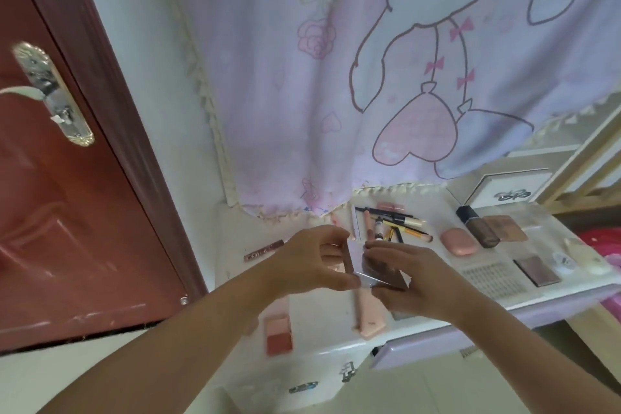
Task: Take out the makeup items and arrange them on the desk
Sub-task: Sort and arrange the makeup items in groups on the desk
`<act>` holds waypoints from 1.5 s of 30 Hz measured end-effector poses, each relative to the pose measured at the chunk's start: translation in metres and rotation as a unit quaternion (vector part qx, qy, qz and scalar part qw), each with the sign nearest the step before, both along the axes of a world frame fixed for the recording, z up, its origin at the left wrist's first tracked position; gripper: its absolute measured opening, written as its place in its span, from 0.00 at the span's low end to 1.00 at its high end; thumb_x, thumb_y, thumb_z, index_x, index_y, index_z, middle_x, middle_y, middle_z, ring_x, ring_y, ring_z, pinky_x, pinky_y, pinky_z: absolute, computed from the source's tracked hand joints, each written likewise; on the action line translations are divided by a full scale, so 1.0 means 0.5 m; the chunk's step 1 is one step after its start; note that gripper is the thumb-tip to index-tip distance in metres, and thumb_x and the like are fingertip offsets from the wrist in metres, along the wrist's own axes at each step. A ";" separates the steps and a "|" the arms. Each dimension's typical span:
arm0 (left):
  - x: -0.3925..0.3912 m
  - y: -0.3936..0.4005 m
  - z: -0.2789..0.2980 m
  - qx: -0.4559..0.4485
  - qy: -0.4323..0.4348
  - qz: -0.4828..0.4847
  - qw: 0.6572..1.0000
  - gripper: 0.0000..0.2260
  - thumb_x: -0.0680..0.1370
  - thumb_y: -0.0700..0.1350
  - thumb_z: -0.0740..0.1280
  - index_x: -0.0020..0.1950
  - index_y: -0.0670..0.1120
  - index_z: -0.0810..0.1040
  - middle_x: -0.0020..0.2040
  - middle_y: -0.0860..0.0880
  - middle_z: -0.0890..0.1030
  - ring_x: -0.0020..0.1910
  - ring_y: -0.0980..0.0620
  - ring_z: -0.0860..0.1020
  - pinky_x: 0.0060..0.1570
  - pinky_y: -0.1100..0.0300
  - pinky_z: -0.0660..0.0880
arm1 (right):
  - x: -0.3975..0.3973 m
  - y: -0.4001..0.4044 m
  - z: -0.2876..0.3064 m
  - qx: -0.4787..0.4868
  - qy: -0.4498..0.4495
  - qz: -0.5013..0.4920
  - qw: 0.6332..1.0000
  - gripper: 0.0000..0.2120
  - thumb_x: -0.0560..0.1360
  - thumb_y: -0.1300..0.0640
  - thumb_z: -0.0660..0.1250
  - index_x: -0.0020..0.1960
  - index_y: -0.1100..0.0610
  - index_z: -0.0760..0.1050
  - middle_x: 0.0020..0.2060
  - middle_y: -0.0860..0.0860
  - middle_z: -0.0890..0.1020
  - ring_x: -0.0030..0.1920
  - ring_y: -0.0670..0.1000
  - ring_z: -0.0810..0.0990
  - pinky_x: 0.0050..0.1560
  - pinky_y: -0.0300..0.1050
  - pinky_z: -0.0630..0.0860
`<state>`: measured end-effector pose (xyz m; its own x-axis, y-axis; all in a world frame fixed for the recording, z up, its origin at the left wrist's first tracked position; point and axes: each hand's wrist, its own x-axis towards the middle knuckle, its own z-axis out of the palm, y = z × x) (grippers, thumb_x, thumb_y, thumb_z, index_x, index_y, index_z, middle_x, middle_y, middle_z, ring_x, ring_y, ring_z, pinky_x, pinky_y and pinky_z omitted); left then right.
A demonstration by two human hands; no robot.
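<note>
Both hands hold a small flat brown makeup compact (386,276) with a clear lid above the white desk (322,319). My left hand (309,260) pinches its left edge and my right hand (410,279) grips its right side. On the desk lie a pink two-tone palette (278,334), a long pink tube (368,316), a slim brown stick (263,250), a cluster of pencils and brushes (389,222), a pink oval case (459,241), a dark foundation bottle (477,227), a tan palette (505,228), a dark eyeshadow palette (537,270) and a lash tray (489,281).
A pink cartoon curtain (369,77) hangs against the wall behind the desk. A red door (67,212) with a metal handle (50,91) stands at the left. A white box (510,188) sits at the back right, beside a wooden frame (591,158). The desk's front edge (470,333) is lilac.
</note>
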<state>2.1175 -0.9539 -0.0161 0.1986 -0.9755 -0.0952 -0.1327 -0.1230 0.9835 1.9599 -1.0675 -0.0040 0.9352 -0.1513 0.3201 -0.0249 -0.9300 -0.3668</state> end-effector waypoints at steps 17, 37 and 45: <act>0.030 -0.053 0.018 0.018 0.028 0.026 0.999 0.16 0.62 0.42 0.74 0.46 0.50 0.74 0.31 0.60 0.81 0.42 0.48 0.79 0.41 0.60 0.74 | 0.002 0.019 0.065 -0.016 0.032 -0.069 0.997 0.12 0.71 0.60 0.62 0.41 0.69 0.78 0.25 0.55 0.73 0.27 0.50 0.66 0.28 0.46 0.68; 0.068 0.006 0.003 0.036 -0.079 -0.040 0.995 0.29 0.65 0.36 0.76 0.62 0.39 0.69 0.46 0.52 0.76 0.50 0.53 0.78 0.50 0.65 0.75 | 0.040 0.080 0.015 -0.021 0.058 -0.102 0.993 0.03 0.62 0.64 0.72 0.34 0.62 0.79 0.25 0.53 0.78 0.26 0.45 0.67 0.29 0.28 0.64; 0.072 0.020 -0.033 0.025 0.007 -0.018 0.999 0.34 0.58 0.42 0.75 0.62 0.40 0.69 0.47 0.53 0.77 0.49 0.54 0.77 0.54 0.59 0.76 | 0.026 0.067 -0.009 0.143 0.036 -0.153 0.977 0.27 0.61 0.61 0.78 0.59 0.57 0.76 0.53 0.44 0.75 0.53 0.39 0.73 0.53 0.16 0.60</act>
<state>2.1535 -0.9441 -0.0324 0.1610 -0.9760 -0.1465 -0.1242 -0.1673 0.9781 1.9730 -1.0340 -0.0084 0.8509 -0.5005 0.1596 -0.3202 -0.7350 -0.5978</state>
